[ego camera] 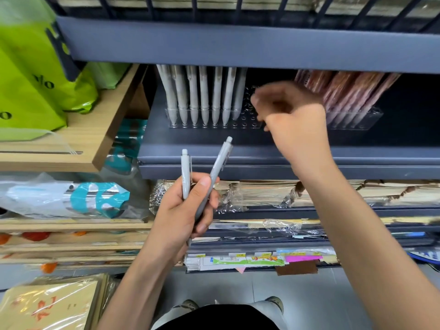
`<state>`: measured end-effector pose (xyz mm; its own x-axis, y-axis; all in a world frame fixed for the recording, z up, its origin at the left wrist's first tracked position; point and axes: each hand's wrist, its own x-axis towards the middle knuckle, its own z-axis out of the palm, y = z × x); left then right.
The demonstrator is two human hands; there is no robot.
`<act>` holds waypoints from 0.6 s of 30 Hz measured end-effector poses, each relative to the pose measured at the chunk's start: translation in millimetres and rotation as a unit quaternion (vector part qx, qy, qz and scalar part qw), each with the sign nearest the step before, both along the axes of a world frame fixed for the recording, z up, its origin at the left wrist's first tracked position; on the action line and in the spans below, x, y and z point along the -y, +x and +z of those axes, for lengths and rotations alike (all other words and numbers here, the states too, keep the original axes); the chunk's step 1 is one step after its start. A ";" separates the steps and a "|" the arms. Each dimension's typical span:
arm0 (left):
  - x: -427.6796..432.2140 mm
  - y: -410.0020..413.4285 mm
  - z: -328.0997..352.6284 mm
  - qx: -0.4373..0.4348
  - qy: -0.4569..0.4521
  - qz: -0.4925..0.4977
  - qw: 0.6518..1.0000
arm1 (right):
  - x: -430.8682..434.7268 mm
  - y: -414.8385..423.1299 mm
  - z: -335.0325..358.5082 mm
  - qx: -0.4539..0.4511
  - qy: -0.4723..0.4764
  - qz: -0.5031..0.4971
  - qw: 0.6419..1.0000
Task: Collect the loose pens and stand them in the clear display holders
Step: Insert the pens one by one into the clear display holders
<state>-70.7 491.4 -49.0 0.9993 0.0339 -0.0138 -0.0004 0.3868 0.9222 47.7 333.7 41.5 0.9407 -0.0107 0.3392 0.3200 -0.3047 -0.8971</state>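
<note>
My left hand [188, 206] grips two grey pens [215, 170], tips down, below the dark shelf. One pen stands upright [186, 172]; the other leans right. On the shelf a clear display holder [242, 120] carries several grey pens [204, 96] standing in a row, with bare holes at its right end. My right hand [292, 117] hovers blurred in front of those holes, fingers curled, nothing visible in it. A second clear holder [357, 120] to the right holds several reddish-brown pens [352, 91].
A dark shelf lip [238, 163] runs in front of the holders; another shelf [238, 46] hangs low above them. Green bags [35, 75] and a wooden shelf [78, 139] stand left. Wrapped notebooks [262, 191] fill the lower shelves.
</note>
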 end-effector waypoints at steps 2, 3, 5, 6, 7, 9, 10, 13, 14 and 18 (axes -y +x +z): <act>0.0 -0.7 1.8 0.004 -0.001 0.001 1.000 | -7.7 14.7 4.0 0.017 -0.029 -0.008 0.999; 0.0 -1.2 2.4 0.007 0.000 0.002 1.000 | -11.3 20.7 3.5 0.021 -0.047 -0.011 0.999; -0.9 -1.9 2.0 0.011 0.000 0.007 1.000 | -16.7 28.9 2.2 0.029 -0.088 -0.023 0.995; -2.0 -2.1 1.0 0.010 0.001 0.010 1.000 | -18.5 31.9 1.3 0.031 -0.103 -0.029 0.994; -3.1 -2.2 -0.1 0.008 0.002 0.014 1.000 | -19.5 34.3 0.3 0.032 -0.111 -0.034 0.993; -5.5 -2.7 -2.3 0.003 0.006 0.021 1.000 | -21.5 37.3 -1.3 0.033 -0.121 -0.045 0.991; -6.6 -3.0 -3.2 0.001 0.008 0.025 1.000 | -22.4 38.6 -2.0 0.035 -0.124 -0.048 0.990; -9.7 -3.2 -4.1 -0.003 0.011 0.027 1.000 | -23.9 39.2 -3.3 0.042 -0.130 -0.056 0.989; -10.9 -2.8 -4.3 -0.005 0.012 0.026 1.000 | -24.1 39.0 -3.7 0.042 -0.133 -0.060 0.988; -13.4 -0.3 -4.6 -0.005 0.014 0.024 1.000 | -24.5 36.5 -6.2 0.019 -0.156 -0.075 0.985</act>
